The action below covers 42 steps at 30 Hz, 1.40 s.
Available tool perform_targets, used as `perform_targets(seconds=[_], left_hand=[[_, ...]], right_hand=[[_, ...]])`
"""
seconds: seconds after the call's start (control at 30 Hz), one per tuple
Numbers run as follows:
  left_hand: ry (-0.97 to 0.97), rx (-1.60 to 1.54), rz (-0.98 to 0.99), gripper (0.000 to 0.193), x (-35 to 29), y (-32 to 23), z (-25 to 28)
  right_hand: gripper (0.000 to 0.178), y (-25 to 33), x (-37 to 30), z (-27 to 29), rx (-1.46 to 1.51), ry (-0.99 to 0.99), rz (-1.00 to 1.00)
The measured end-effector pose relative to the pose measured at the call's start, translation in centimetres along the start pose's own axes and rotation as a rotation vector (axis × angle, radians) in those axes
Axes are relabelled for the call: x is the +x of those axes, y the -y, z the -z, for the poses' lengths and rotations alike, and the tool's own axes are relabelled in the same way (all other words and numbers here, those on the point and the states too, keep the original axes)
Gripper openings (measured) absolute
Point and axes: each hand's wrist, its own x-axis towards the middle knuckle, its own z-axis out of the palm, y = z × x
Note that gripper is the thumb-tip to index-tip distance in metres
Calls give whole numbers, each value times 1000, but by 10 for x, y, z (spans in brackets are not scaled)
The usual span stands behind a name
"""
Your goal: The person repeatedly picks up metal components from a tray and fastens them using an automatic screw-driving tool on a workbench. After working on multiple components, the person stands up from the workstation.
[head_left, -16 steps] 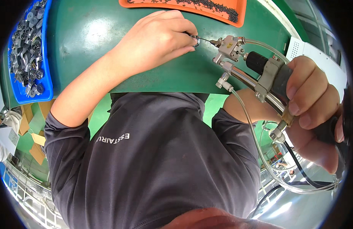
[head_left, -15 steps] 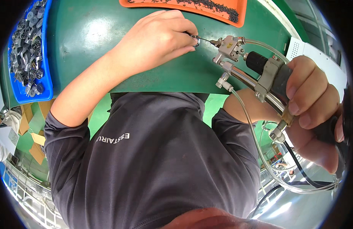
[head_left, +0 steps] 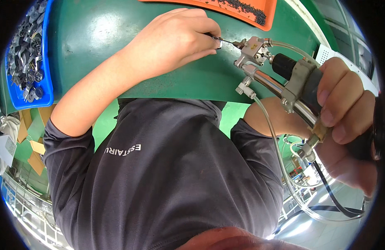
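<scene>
Over the green tabletop, my left hand (head_left: 180, 39) is closed, its fingers pinched round a small dark part with a shiny edge (head_left: 219, 43); most of that part is hidden by the fingers. My right hand (head_left: 346, 98) grips a pneumatic driver-like tool (head_left: 290, 85) with a metal head, a black cylinder and clear hoses. From the tool's head a thin needle-like tip (head_left: 230, 41) points left and reaches the part at my left fingertips. Whether the tip touches the part or goes into it, I cannot tell.
A blue bin (head_left: 46, 89) of round grey and black parts stands at the left of the green table (head_left: 92, 58). At the far edge lies an orange tray (head_left: 268, 18) with many tiny black pieces. A clear hose (head_left: 270, 133) loops down from the tool on the right.
Both hands, the tool and the part appear slightly further right in the picture. The blue bin has slid left and the orange tray right, so the view itself has shifted somewhat. Both grips remain.
</scene>
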Motion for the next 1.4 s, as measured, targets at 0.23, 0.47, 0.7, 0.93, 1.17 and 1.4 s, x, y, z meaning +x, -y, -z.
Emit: perform_targets(seconds=[0.23, 0.47, 0.7, 0.93, 1.17, 1.4], left_hand=[[-15, -2, 8, 14, 21, -29, -2], [11, 19, 25, 16, 20, -27, 0], [3, 21, 4, 18, 18, -24, 3], [-23, 13, 3, 19, 20, -22, 2], [8, -3, 22, 18, 23, -22, 1], [-1, 0, -5, 18, 22, -20, 4]], right_hand=[[34, 59, -2, 53, 15, 45, -80], [38, 38, 29, -10, -50, 25, -2], [49, 73, -7, -6, -156, -264, 184], [58, 71, -6, 11, -95, -23, 182], [49, 55, -5, -6, -20, -262, 183], [52, 35, 2, -14, -4, -123, 213]])
